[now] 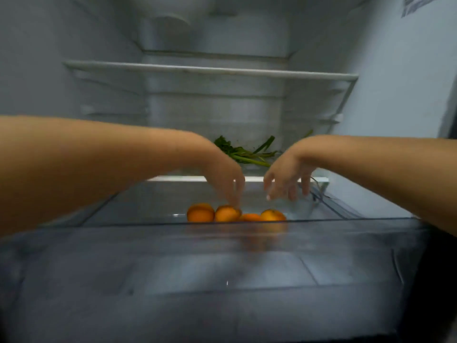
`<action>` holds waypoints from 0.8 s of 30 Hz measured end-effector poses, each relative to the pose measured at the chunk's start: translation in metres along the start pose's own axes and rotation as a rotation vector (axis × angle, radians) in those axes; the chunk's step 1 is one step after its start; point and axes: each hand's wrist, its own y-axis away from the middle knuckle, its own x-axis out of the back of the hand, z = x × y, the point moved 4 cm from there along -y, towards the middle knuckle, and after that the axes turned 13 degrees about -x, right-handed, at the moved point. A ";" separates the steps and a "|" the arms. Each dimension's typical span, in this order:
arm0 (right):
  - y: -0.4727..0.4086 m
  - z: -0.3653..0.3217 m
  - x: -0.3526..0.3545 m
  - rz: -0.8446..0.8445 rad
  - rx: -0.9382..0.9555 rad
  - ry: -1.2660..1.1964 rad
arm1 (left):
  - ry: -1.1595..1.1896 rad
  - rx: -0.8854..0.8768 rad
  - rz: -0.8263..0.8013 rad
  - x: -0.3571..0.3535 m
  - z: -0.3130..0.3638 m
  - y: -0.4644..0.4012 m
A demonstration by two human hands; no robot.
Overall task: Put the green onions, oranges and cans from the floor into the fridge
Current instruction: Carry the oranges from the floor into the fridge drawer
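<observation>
Oranges: four, in a row inside the drawer, at
Green onions: one bunch, on the shelf behind the drawer
Hands: two, above the drawer, left, right
Drawer: one

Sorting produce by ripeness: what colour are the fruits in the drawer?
Orange; the oranges show best in the head view, inside the clear drawer.

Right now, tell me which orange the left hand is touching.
The second orange from the left. The left hand has its fingertips on top of it; the other three oranges lie untouched beside it in the drawer.
</observation>
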 end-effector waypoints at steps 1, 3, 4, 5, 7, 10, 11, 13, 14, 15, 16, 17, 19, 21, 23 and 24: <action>0.015 -0.004 0.002 0.058 0.044 -0.006 | 0.010 0.029 0.068 0.007 0.004 0.017; 0.046 -0.013 0.003 0.184 0.136 -0.047 | -0.001 0.119 0.232 0.017 0.017 0.058; 0.062 -0.018 0.001 0.263 0.186 -0.073 | -0.015 0.173 0.324 0.017 0.025 0.080; 0.078 -0.024 -0.002 0.369 0.244 -0.100 | -0.025 0.224 0.415 0.015 0.034 0.103; 0.113 -0.036 -0.014 0.654 0.360 -0.142 | -0.033 0.331 0.585 0.000 0.052 0.145; 0.166 -0.053 -0.047 1.000 0.484 -0.133 | -0.008 0.483 0.775 -0.041 0.085 0.203; 0.180 -0.060 -0.061 1.045 0.522 -0.121 | 0.009 0.530 0.799 -0.057 0.098 0.221; 0.207 -0.078 -0.088 1.080 0.610 -0.061 | 0.052 0.605 0.821 -0.086 0.122 0.259; 0.219 -0.088 -0.102 1.090 0.650 -0.024 | 0.077 0.641 0.819 -0.101 0.134 0.278; 0.233 -0.098 -0.115 1.103 0.686 0.013 | 0.100 0.682 0.815 -0.115 0.144 0.299; 0.246 -0.109 -0.128 1.117 0.719 0.054 | 0.116 0.725 0.811 -0.129 0.154 0.320; 0.259 -0.121 -0.142 1.132 0.755 0.103 | 0.130 0.769 0.804 -0.142 0.163 0.340; 0.284 -0.146 -0.174 1.148 0.839 0.208 | 0.145 0.856 0.789 -0.170 0.181 0.381; 0.315 -0.171 -0.206 1.152 0.911 0.256 | 0.148 0.934 0.773 -0.198 0.200 0.420; 0.350 -0.195 -0.236 1.129 0.973 0.222 | 0.148 1.009 0.761 -0.227 0.224 0.457; 0.367 -0.208 -0.252 1.096 1.008 0.183 | 0.147 1.043 0.750 -0.243 0.237 0.476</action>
